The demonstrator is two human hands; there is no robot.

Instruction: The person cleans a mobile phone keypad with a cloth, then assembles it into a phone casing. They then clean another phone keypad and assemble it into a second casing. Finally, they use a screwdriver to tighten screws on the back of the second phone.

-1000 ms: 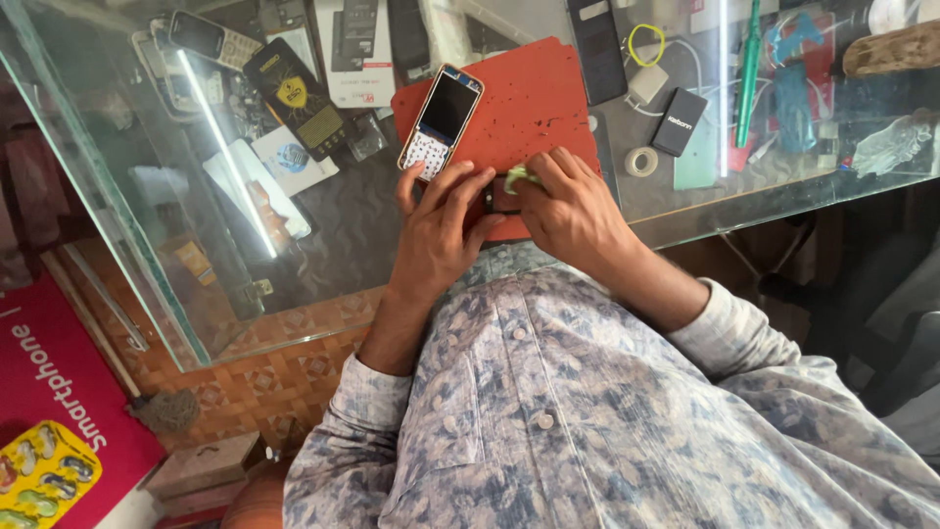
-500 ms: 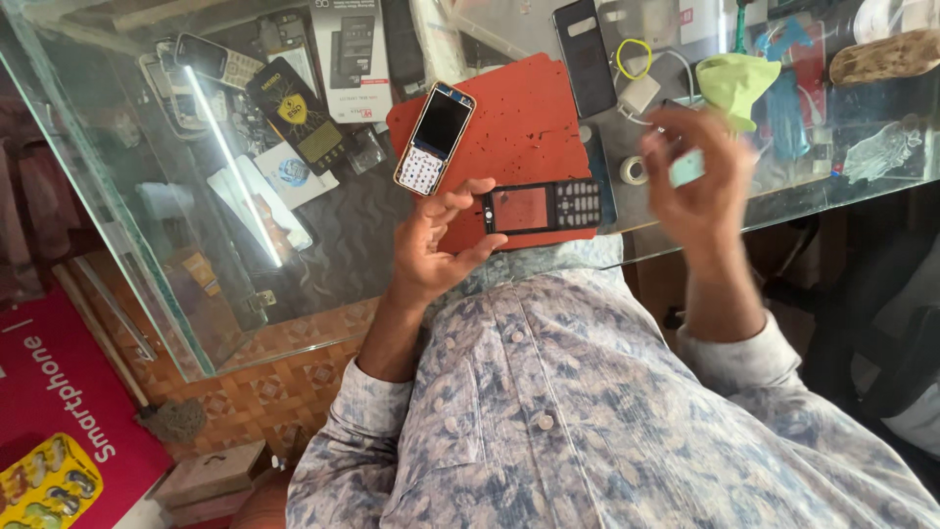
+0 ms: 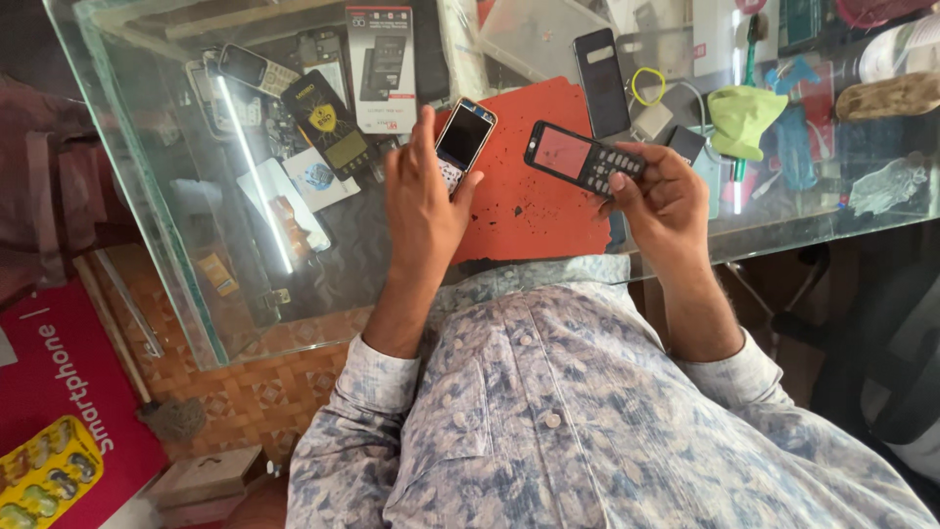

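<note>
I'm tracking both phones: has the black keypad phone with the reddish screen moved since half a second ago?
Yes. The black keypad phone, in the right hand, went from the red mat's near edge toward its far right corner.

A single head-worn camera looks steeply down from close above the person's chest, facing forward over the patterned shirt (image 3: 587,411) onto the glass counter (image 3: 176,196) just ahead, with floor at left.

Left hand (image 3: 423,201) grips silver keypad phone (image 3: 462,142); right hand (image 3: 664,196) holds black keypad phone (image 3: 583,157) above red mat (image 3: 534,211).
</note>
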